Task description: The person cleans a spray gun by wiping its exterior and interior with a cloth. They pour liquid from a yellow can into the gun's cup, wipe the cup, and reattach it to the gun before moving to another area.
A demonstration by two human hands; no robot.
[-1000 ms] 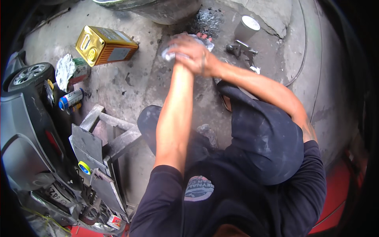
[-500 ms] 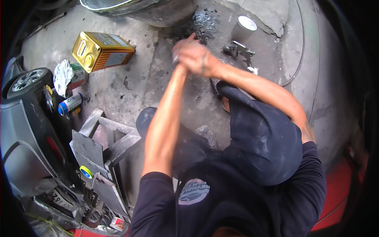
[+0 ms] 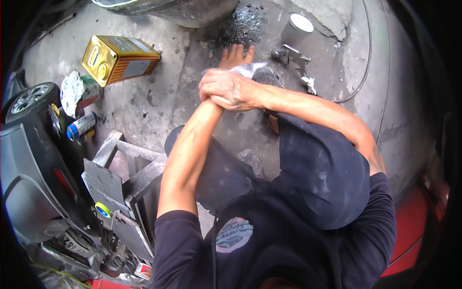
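Observation:
My left hand (image 3: 236,57) reaches out over the concrete floor with its fingers spread and nothing in them. My right hand (image 3: 225,90) is closed around my left wrist. A pale, thin cloth (image 3: 249,69), blurred by motion, sticks out from under the right hand, beside the back of the left. How far it wraps round the wrist is hidden. Beyond the fingers lies a wet black patch (image 3: 243,26) on the floor. To the right of the hands are a spray gun (image 3: 291,56) and a grey cup with a white top (image 3: 299,24).
A yellow rectangular tin (image 3: 120,59) lies at the left. Near it are a crumpled foil-like sheet (image 3: 72,91), a spray can (image 3: 82,126) and a grey stand (image 3: 139,168). A grey car (image 3: 24,164) fills the left edge. A hose (image 3: 366,62) runs along the right.
The right hand has slid back from the left hand to its wrist. The left fingers now show spread, and the pale cloth has come into view.

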